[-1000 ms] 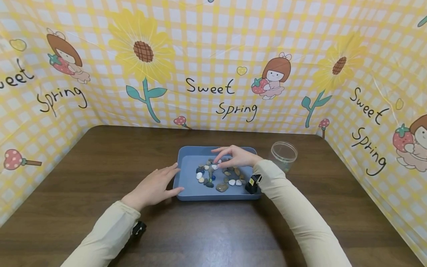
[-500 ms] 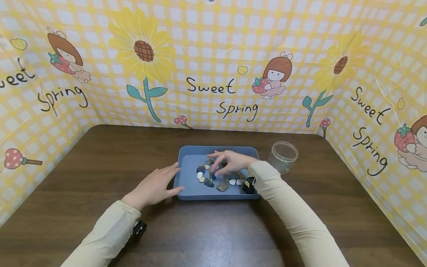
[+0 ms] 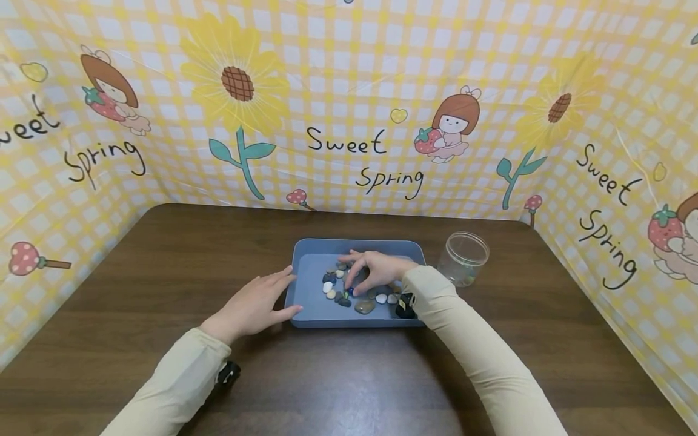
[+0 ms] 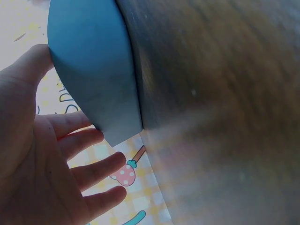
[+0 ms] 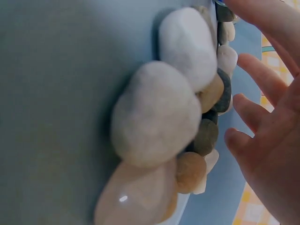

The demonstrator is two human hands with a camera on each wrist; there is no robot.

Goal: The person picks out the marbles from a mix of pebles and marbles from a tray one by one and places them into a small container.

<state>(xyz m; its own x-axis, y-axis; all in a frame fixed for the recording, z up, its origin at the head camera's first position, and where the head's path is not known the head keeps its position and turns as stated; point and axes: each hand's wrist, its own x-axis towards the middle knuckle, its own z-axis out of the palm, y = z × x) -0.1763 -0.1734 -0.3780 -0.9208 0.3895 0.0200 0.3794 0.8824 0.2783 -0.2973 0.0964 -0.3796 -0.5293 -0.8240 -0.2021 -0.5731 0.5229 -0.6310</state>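
My left hand (image 3: 251, 306) rests with its fingers spread against the left side of a shallow blue tray (image 3: 308, 303). In the left wrist view its thumb and some fingertips touch the tray wall (image 4: 93, 70). My right hand (image 3: 378, 270) reaches down into the tray, thumb and index fingertip on either side of a small dark-blue bead (image 3: 351, 292); I cannot tell whether they grip it. A small bit of green shows beside the index fingertip. Pebbles in white, tan and grey lie around, including a large brown pebble (image 3: 364, 307). White pebbles (image 5: 154, 112) fill the right wrist view's middle.
A clear round jar (image 3: 463, 260) with a little greenish content stands just right of the tray, close behind my right forearm. The brown wooden table (image 3: 327, 375) ends at a yellow checked cloth wall (image 3: 338, 109) at the back and both sides.
My right hand has moved down and slightly toward me, from over the white pebbles at the back of the pile to the blue bead. The left hand stays at the tray's side.
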